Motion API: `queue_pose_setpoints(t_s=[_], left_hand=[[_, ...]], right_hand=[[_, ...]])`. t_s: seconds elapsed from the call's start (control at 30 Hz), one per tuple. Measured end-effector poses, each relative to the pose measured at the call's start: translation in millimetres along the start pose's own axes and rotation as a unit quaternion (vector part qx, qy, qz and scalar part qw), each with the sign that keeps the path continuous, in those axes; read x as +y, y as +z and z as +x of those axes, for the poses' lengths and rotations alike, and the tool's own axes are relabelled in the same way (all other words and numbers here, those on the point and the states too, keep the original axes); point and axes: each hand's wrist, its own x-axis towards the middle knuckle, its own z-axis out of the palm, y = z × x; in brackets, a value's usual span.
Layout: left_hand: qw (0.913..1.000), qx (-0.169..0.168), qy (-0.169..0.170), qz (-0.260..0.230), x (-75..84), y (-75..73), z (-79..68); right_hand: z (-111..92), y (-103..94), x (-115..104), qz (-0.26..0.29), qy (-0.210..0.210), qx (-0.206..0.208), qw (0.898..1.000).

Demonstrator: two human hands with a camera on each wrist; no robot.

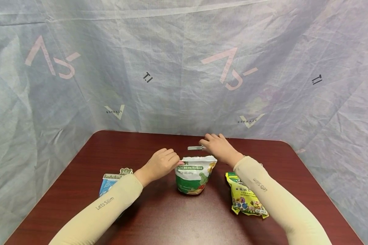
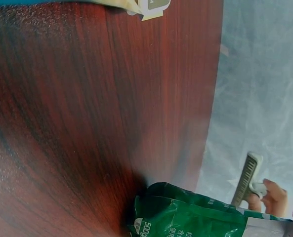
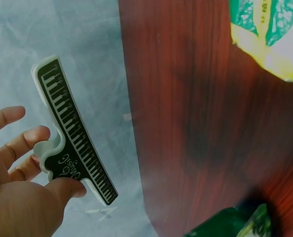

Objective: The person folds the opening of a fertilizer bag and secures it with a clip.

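A green and white bag printed with vegetables stands upright mid-table. My left hand pinches its top left corner. Behind the bag's top edge, my right hand holds a piano-key bag clip by its handle. In the right wrist view, the thumb presses one side of the clip, which bears dark key markings and the word "Music". The left wrist view has the green bag at the bottom, with the clip beyond it, apart from the bag.
On the right lies a yellow bag with flower pictures, partly under my right forearm. At left, a blue bag wears a similar clip, partly hidden by my left sleeve. The reddish-brown table ends at a grey cloth backdrop.
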Motion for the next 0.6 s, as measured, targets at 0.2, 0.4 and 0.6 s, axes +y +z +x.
queue_pose_setpoints(t_s=[0.2, 0.4, 0.6], left_hand=[[1.0, -0.001, 0.0, 0.001, 0.4, 0.2, 0.2], [1.0, -0.009, -0.003, 0.0, 0.7, -0.6, 0.8], [0.9999, -0.014, -0.004, 0.0, 0.8, -2.2, 0.9]], right_hand=[[-2, -12.8, -2, -0.003, 0.001, 0.021, 1.0], [-4, -26.2, -3, -0.013, -0.011, 0.058, 0.998], [-7, -39.1, -7, -0.006, -0.023, 0.082, 0.996]])
